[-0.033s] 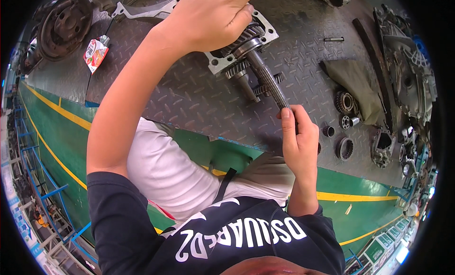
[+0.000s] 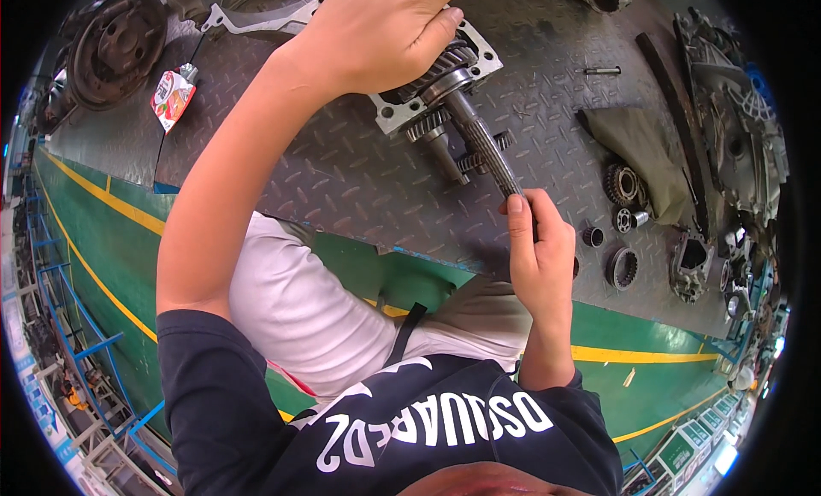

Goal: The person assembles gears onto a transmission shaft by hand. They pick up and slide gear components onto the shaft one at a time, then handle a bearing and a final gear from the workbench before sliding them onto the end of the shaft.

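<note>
A gearbox shaft assembly rests on the steel bench, with meshed gears (image 2: 451, 60) set in a flat light metal housing plate (image 2: 389, 116). From the gears a long splined shaft (image 2: 487, 145) slants down toward me. My right hand (image 2: 540, 248) is closed around its near end, thumb on top. Beside the shaft sits a shorter shaft with small gears (image 2: 434, 135). My left hand (image 2: 385, 38) reaches over the far side of the assembly, thumb bent by the gears. The upper picture edge cuts off its other fingers, so what they grip is hidden.
Right on the tread-plate bench (image 2: 342, 180) lie a bearing (image 2: 623, 185), toothed rings (image 2: 623, 268), a grey-green cloth (image 2: 637, 154), a dark bar (image 2: 676, 111) and a pin (image 2: 603, 70). A round rusty part (image 2: 117, 51) and a white-red pouch (image 2: 174, 98) lie left.
</note>
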Demonstrator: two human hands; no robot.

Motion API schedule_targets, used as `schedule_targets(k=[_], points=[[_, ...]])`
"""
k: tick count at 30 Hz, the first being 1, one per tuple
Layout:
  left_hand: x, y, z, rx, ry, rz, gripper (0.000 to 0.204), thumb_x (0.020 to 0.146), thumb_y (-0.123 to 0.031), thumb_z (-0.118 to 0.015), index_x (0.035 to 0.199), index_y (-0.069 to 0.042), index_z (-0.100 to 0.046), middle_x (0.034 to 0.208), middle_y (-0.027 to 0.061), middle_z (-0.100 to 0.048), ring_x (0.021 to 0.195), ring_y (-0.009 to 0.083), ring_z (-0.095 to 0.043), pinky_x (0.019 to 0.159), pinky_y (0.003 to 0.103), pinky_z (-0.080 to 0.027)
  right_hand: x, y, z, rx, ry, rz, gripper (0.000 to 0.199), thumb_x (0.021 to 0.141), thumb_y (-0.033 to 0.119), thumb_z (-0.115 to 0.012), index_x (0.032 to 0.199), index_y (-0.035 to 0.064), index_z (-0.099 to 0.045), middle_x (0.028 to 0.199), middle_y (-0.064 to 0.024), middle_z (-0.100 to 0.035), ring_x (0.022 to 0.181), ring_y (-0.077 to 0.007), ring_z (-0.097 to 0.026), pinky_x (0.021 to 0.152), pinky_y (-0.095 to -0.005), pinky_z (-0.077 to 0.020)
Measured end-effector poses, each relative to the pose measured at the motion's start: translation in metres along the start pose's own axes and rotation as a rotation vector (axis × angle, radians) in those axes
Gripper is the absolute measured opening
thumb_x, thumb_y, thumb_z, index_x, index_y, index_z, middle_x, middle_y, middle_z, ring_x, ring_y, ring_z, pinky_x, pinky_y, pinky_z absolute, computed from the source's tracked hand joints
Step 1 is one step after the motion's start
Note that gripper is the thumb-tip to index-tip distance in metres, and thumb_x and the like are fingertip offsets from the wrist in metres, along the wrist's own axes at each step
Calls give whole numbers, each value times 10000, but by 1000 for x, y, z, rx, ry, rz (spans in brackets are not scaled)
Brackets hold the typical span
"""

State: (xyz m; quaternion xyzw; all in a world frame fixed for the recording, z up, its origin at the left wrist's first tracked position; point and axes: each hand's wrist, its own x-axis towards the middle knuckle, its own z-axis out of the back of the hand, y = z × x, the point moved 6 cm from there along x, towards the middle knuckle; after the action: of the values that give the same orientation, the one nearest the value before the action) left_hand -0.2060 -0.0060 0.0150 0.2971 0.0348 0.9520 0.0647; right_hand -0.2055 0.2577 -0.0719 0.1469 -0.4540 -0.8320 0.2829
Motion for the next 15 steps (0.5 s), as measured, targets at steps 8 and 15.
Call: schedule_targets(k=[8, 15], points=[[2, 13, 6, 79, -84, 13, 398, 961, -189, -612, 1355, -139, -590, 1486, 184, -514, 1549, 431, -335, 1219, 728, -145, 0, 1, 0, 9, 7, -7, 273, 1099, 253, -656, 1034, -12, -663, 655, -130, -557, 556, -222, -502, 566, -364, -432], [-1, 8, 4, 45, -35, 5, 448, 942, -197, -601, 1383, -128, -565, 1505, 195, -493, 1560, 422, -321, 1227, 725, -136, 0, 0, 0, 6, -6, -10, 272, 1098, 250, -656, 1031, -14, -662, 652, -133, -555, 554, -225, -502, 565, -365, -432]])
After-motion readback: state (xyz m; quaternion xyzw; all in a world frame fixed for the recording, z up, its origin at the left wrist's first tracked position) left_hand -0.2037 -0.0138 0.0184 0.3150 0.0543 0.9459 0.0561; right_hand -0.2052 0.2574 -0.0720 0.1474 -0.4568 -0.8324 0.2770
